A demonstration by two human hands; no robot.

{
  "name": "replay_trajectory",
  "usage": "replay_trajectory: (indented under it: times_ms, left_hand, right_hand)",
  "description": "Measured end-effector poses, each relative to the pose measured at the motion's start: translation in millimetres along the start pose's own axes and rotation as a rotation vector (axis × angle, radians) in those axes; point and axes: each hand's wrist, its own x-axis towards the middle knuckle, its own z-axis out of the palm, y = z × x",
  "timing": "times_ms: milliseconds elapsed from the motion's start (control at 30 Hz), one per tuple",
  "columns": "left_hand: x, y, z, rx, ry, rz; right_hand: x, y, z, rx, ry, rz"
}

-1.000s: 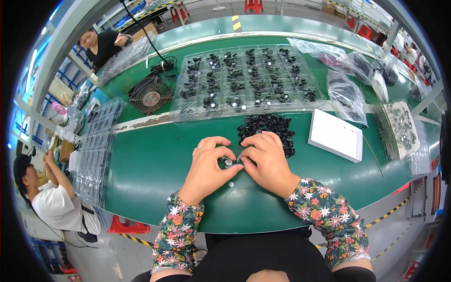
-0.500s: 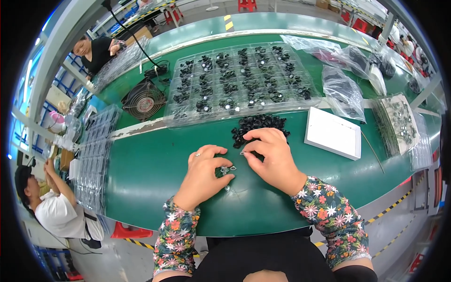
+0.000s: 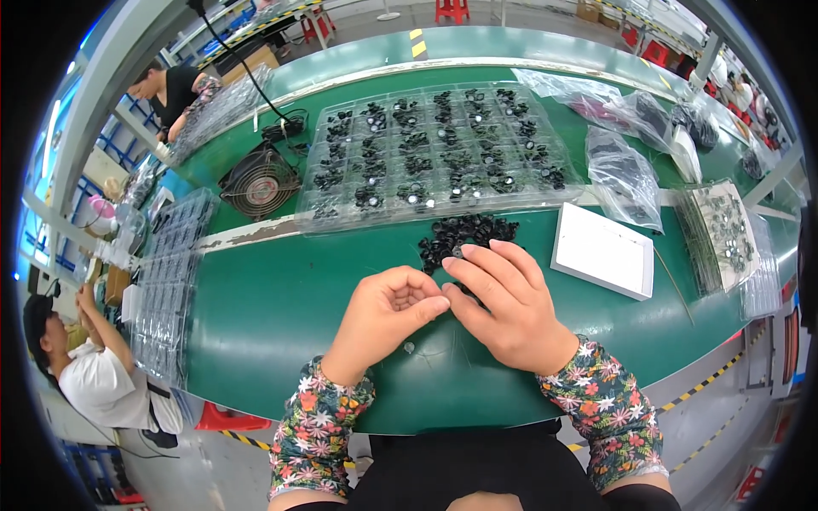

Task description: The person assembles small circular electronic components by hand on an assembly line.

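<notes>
My left hand is closed in a pinch, its thumb and index fingertips meeting beside my right thumb; whatever is between them is too small to make out. My right hand has its fingers stretched out and apart, their tips over the near edge of a pile of small black parts. A small grey round piece shows by its fingertips. On the green bench below my left hand lies a tiny clear piece. Any other pieces under my left hand are hidden.
Beyond the pile is a clear compartment tray of black parts. A white box lid, a thin stick and a stack of filled trays lie right; plastic bags behind. A fan stands left. Two co-workers sit left.
My left hand has moved right and closed, its fingertips now meeting my right thumb. My right hand has shifted slightly nearer and its fingers have stretched out from a pinch on a tiny piece.
</notes>
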Motion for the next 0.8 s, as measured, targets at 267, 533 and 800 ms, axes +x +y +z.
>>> replay_trajectory:
  times_ms: [267,533,800]
  left_hand:
    - [5,-11,-10,-0.303,-0.140,-0.077]
    - [5,-21,-9,-0.490,-0.204,-0.082]
    - [2,-31,-5,-0.485,-0.135,0.009]
  right_hand:
    - [-2,1,3,0.184,0.036,0.028]
    - [-5,-4,8,0.444,0.029,0.216]
    - [-2,-6,-3,0.529,0.026,0.406]
